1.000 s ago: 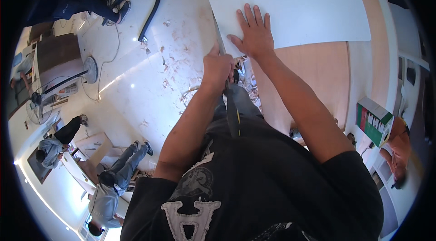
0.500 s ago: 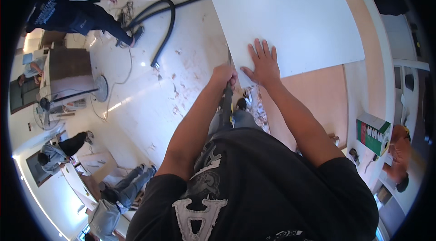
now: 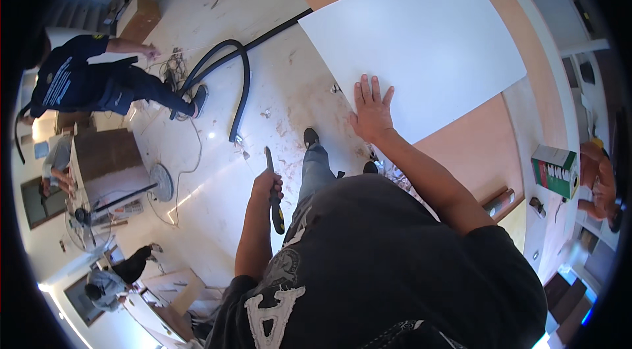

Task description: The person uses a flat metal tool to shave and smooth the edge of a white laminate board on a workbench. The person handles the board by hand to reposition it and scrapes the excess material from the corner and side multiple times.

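Your left forearm reaches forward from the lower edge, and your left hand [image 3: 266, 186] is out over the floor [image 3: 283, 92], well apart from the white panel [image 3: 428, 40]. Its fingers are wrapped around a slim black hand tool [image 3: 275, 207], which you hold lengthwise: 1 end points away from you, and the other, marked with yellow, points back toward your leg. The tool touches nothing but your hand, as far as the view shows.

Your right arm stretches forward and inward, elbow only slightly bent. Your right hand [image 3: 373, 112] lies palm down on the panel, near its left edge and the corner closest to you. The fingers are extended, slightly spread and gripping nothing; 4 point forward, while the thumb sits by the panel's edge.

The panel is a large, thin-looking sheet, plain, smooth and pale, brighter toward its middle. It lies at a slant on a tan wooden board [image 3: 480, 145], which shows beyond its far edge and again at the near side.
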Available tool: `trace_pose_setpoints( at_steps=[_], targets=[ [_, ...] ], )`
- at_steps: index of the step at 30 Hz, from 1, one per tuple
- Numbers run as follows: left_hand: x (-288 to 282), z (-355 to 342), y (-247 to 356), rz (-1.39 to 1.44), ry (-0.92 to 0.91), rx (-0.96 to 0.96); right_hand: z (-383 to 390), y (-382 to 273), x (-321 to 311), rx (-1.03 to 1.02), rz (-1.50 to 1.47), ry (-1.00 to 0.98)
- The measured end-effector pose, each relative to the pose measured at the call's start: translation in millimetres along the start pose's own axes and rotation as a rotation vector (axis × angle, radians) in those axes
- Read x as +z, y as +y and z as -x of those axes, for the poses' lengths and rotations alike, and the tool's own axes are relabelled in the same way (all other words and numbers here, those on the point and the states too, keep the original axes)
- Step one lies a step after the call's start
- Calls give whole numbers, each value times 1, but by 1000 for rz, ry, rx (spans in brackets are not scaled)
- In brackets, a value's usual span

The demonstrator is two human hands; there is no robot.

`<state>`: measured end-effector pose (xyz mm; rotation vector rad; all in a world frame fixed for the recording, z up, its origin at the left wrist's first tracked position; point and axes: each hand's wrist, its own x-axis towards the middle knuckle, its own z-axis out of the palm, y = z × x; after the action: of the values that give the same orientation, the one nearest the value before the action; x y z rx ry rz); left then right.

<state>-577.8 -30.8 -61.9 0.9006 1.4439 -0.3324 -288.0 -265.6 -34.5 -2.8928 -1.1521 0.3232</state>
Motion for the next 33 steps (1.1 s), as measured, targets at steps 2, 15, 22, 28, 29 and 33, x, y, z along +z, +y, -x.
trace_pose_setpoints(
  at_steps=[2, 15, 22, 28, 29, 33],
  targets=[
    [-17, -15, 8, 81, -13, -113, -20, -11, -3, -26, 56, -4],
    [-36, -45, 212, -283, -200, 135, -130, -41, -2, 97, 71, 106],
    [1, 8, 326, -431, -351, 544, -173, -50, -11, 178, -63, 205],
    [38, 35, 414, -727, -353, 615, -227, -60, -20, 248, -159, 226],
    [46, 36, 426, -750, -379, 618, -234, -61, -22, 255, -195, 267],
    [76, 27, 457, -908, -434, 645, -250, -64, -26, 246, -227, 320]
  ],
)
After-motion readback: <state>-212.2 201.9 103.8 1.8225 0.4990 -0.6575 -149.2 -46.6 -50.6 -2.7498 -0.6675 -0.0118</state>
